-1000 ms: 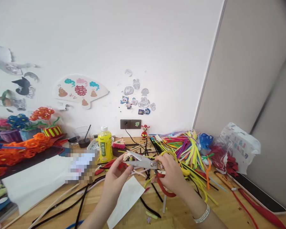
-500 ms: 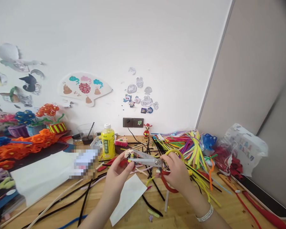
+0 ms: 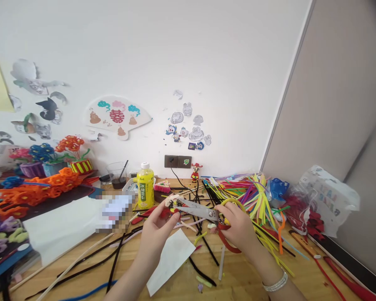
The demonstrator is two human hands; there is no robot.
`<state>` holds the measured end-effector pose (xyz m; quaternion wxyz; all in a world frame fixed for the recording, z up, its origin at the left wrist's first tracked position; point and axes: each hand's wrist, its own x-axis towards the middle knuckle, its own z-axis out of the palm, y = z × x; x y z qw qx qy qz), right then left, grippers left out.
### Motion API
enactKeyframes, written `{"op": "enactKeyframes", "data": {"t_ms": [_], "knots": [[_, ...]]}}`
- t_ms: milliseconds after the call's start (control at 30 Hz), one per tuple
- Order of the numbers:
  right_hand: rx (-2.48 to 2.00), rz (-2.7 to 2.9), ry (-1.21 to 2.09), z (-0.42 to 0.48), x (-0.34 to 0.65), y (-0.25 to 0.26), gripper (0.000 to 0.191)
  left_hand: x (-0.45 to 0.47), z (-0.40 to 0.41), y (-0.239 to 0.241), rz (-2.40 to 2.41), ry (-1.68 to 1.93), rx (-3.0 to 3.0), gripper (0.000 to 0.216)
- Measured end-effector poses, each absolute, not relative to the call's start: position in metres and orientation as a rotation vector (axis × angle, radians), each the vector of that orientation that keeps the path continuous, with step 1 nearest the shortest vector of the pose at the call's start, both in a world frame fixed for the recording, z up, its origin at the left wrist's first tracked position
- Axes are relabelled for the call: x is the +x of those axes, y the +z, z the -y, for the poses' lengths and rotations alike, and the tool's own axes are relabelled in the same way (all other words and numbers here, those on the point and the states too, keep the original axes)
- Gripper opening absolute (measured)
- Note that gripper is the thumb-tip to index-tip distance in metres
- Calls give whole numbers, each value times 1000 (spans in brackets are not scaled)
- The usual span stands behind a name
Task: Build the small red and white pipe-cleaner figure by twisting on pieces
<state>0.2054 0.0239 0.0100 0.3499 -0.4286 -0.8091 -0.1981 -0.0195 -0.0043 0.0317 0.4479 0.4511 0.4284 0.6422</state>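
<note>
Between the thumb and fingers of my left hand (image 3: 159, 228) is a small pipe-cleaner figure (image 3: 174, 203), cream, black and yellow with a little red. My right hand (image 3: 238, 225) grips a pair of scissors (image 3: 203, 210) with one yellow and one red handle loop. The blades point left and their tips are at the figure, only slightly parted. Whether they touch it or pinch a strand is too small to tell. Beneath my hands a white sheet of paper (image 3: 172, 259) lies on the wooden table (image 3: 241, 280).
A yellow drink bottle (image 3: 146, 188) stands behind my left hand, a plastic cup (image 3: 117, 177) beside it. Coloured pipe cleaners (image 3: 258, 192) pile up at the back right, near a plastic bag (image 3: 329, 196). Pipe-cleaner flowers (image 3: 50, 186) fill the left. A small red figure (image 3: 195, 172) stands by the wall.
The scissor blades have closed from a wider gap to nearly together at the figure. The whole view has shifted slightly; my left hand still holds the figure.
</note>
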Motion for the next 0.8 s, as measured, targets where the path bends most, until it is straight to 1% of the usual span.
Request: {"op": "enactKeyframes", "data": {"t_ms": [133, 267, 567, 800], "knots": [[-1110, 2102, -525, -24, 208, 10, 34, -20, 5, 32, -1071, 1581, 1158, 56], [-1086, 2107, -510, -23, 208, 11, 31, -21, 5, 32, -1071, 1542, 1196, 51], [-1043, 2118, -473, -23, 208, 10, 30, -20, 5, 33, -1108, 1519, 1159, 58], [-1053, 2136, -478, -23, 209, 9, 25, -19, 2, 30, -1112, 1541, 1149, 52]]}}
